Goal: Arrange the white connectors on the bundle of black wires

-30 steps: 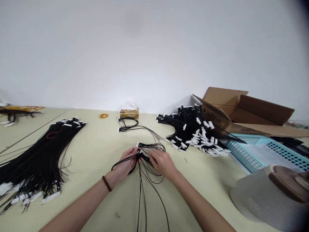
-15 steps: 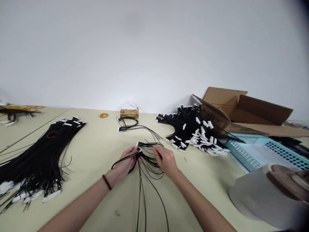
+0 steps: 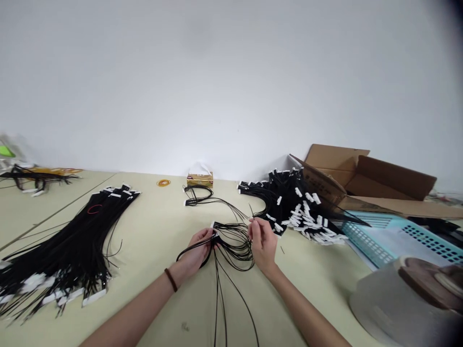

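My left hand [image 3: 197, 250] is closed round a small bundle of thin black wires [image 3: 231, 241] with a white connector at its top, holding it on the table. Loose wire tails run from it toward me. My right hand [image 3: 262, 241], just right of the bundle, pinches a single black wire end and lifts it a little above the looped wires. A brown band sits on my left wrist.
A long pile of black cable harnesses [image 3: 68, 246] lies at the left, and a heap with white connectors [image 3: 296, 202] at the right. Behind are a tissue box [image 3: 199, 179], a yellow rubber band [image 3: 163, 182], a cardboard box [image 3: 365, 176], a blue basket [image 3: 398, 233] and a tape roll [image 3: 408, 299].
My right hand has moved right and up from the bundle's middle, drawing one wire out. The left hand keeps its hold. The view has shifted slightly left.
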Available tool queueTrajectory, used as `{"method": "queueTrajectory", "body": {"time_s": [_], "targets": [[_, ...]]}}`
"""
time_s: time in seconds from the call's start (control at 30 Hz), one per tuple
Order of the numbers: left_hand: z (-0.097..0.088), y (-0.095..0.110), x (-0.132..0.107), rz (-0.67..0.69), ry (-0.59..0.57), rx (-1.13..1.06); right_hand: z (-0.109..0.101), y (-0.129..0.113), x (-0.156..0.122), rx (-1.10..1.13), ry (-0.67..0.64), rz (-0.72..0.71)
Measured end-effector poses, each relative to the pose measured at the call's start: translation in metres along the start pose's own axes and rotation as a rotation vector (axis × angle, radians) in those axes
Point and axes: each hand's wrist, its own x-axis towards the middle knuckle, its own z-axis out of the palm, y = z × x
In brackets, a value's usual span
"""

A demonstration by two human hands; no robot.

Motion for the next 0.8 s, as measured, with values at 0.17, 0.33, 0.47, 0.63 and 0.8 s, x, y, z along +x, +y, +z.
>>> {"method": "queueTrajectory", "body": {"time_s": [0.17, 0.33, 0.47, 0.63, 0.8], "targets": [[-0.001, 0.0, 0.0, 0.015, 0.007, 0.009, 0.008, -0.014, 0.018, 0.267, 0.007, 0.262], [-0.004, -0.002, 0.004, 0.008, -0.022, -0.013, -0.003, -0.049, 0.034, 0.401, 0.004, 0.305], [-0.01, -0.004, 0.01, -0.01, 0.032, -0.094, -0.012, -0.1, 0.045, 0.51, -0.02, 0.321], [-0.01, -0.003, 0.007, -0.043, 0.044, -0.114, -0.008, -0.151, 0.051, 0.582, -0.152, 0.259], [-0.007, -0.001, 0.003, -0.057, 0.034, -0.117, -0.002, -0.158, 0.058, 0.522, -0.022, 0.116]]}}
